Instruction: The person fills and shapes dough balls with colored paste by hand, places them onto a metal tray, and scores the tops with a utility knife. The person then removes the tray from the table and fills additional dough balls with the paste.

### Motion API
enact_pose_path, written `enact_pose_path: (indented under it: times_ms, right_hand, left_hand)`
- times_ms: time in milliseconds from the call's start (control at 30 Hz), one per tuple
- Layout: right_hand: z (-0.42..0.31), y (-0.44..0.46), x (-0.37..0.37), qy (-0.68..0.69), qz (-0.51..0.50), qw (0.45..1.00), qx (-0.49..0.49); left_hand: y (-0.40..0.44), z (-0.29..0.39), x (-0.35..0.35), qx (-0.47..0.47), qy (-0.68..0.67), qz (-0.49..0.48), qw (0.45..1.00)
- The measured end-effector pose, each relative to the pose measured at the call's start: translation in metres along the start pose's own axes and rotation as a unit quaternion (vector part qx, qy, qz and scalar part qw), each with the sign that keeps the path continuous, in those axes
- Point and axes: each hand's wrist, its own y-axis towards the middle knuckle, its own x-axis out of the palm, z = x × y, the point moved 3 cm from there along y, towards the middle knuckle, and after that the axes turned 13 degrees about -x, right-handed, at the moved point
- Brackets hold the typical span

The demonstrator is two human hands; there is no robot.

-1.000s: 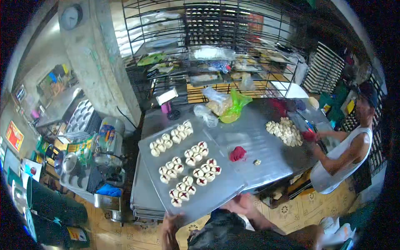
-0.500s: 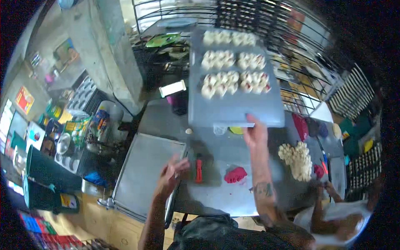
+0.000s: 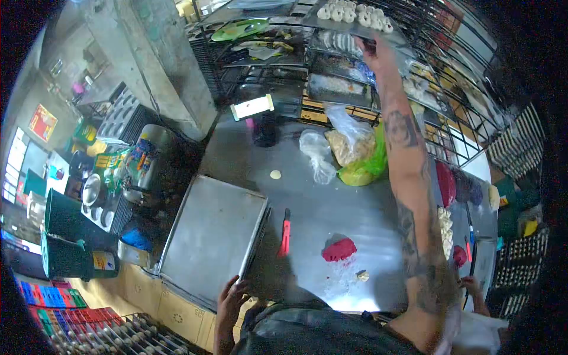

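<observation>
My right arm reaches up to the rack, and my right hand (image 3: 370, 51) is closed at the front edge of a baking tray (image 3: 331, 26). Rows of white dough pieces (image 3: 358, 16) sit on that tray, partly cut off by the top of the view. Low on the left, my left hand (image 3: 232, 300) has its fingers loosely apart beside the near corner of a bare metal tray (image 3: 214, 228). A red-handled knife (image 3: 285, 235) and a crumbled lump of red filling (image 3: 339, 250) lie on the metal table (image 3: 307, 207) between my arms.
Clear and green plastic bags (image 3: 355, 148) stand at the table's back. A lit phone or lamp (image 3: 252, 107) rests on a dark holder. White dough pieces (image 3: 445, 231) lie right of my arm, near another person's hand (image 3: 471, 286). A concrete pillar (image 3: 157, 65) rises at left.
The dough-filled tray has moved up and away to the rack in my right hand, uncovering the bags. My left hand has lowered to the bare tray's near corner.
</observation>
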Motion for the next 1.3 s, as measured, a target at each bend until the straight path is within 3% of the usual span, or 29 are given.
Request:
enact_pose_path:
  times_ms: [100, 167, 233, 333, 400, 467, 500, 533, 600, 667, 733, 767, 800, 900, 967, 1033, 1067, 1133, 1200, 1233, 1300]
  right_hand:
    - [-0.014, -0.066, 0.01, -0.126, 0.017, 0.99, 0.06]
    - [-0.017, -0.153, -0.005, -0.385, -0.124, 0.915, 0.008]
    - [0.005, -0.273, -0.033, -0.329, -0.115, 0.936, -0.044]
    - [0.027, -0.456, -0.072, -0.37, -0.1, 0.917, 0.111]
    - [0.042, -0.574, -0.12, -0.238, -0.134, 0.942, 0.196]
    - [0.039, -0.669, -0.144, -0.388, -0.124, 0.877, 0.254]
    - [0.026, -0.703, -0.153, -0.46, -0.15, 0.825, 0.292]
    - [0.007, -0.726, -0.175, -0.471, -0.123, 0.822, 0.297]
    - [-0.022, -0.744, -0.227, -0.606, -0.079, 0.777, 0.152]
    - [-0.049, -0.749, -0.277, -0.472, 0.099, 0.876, -0.005]
    - [-0.1, -0.733, -0.285, -0.573, 0.247, 0.776, -0.094]
    - [-0.13, -0.718, -0.261, -0.825, 0.208, 0.518, -0.085]
    - [-0.133, -0.712, -0.271, -0.824, 0.209, 0.52, -0.083]
    - [-0.124, -0.693, -0.313, -0.758, 0.048, 0.642, 0.099]
    - [-0.105, -0.692, -0.293, -0.643, -0.066, 0.755, 0.108]
    - [-0.104, -0.694, -0.239, -0.523, -0.148, 0.828, 0.136]
    - [-0.101, -0.692, -0.24, -0.518, -0.148, 0.831, 0.14]
    - [-0.101, -0.69, -0.242, -0.578, -0.183, 0.784, 0.134]
    - [-0.099, -0.673, -0.251, -0.603, -0.208, 0.76, 0.126]
    - [-0.099, -0.659, -0.262, -0.656, -0.175, 0.73, 0.083]
    - [-0.097, -0.636, -0.282, -0.748, -0.106, 0.655, -0.011]
  left_hand:
    - [0.026, -0.001, -0.03, 0.033, 0.03, -0.074, 0.996]
    - [0.033, 0.002, -0.04, 0.025, 0.067, -0.073, 0.995]
    - [0.039, 0.008, -0.043, 0.021, 0.134, -0.061, 0.989]
    - [0.047, 0.014, -0.048, 0.009, 0.237, -0.118, 0.964]
    - [0.052, 0.019, -0.051, -0.018, 0.308, -0.161, 0.938]
    - [0.061, 0.017, -0.043, 0.043, 0.352, -0.217, 0.91]
    - [0.069, 0.007, -0.046, 0.014, 0.365, -0.24, 0.899]
    - [0.08, -0.003, -0.052, -0.012, 0.409, -0.247, 0.878]
    - [0.094, -0.015, -0.052, -0.035, 0.487, -0.243, 0.838]
    - [0.084, -0.021, -0.032, -0.038, 0.502, -0.243, 0.829]
    - [0.075, -0.034, -0.005, -0.034, 0.519, -0.237, 0.821]
    - [0.077, -0.043, 0.01, -0.036, 0.522, -0.234, 0.82]
    - [0.081, -0.053, 0.027, -0.022, 0.51, -0.239, 0.826]
    - [0.091, -0.096, 0.078, -0.015, 0.463, -0.237, 0.854]
    - [0.101, -0.124, 0.114, -0.024, 0.388, -0.229, 0.892]
    - [0.125, -0.154, 0.132, -0.03, 0.4, -0.234, 0.885]
    - [0.133, -0.165, 0.138, -0.038, 0.416, -0.245, 0.875]
    - [0.138, -0.176, 0.137, -0.049, 0.432, -0.246, 0.866]
    - [0.143, -0.162, 0.122, -0.043, 0.462, -0.147, 0.874]
    - [0.141, -0.16, 0.111, -0.043, 0.476, -0.098, 0.873]
    - [0.136, -0.162, 0.095, -0.048, 0.439, -0.114, 0.89]
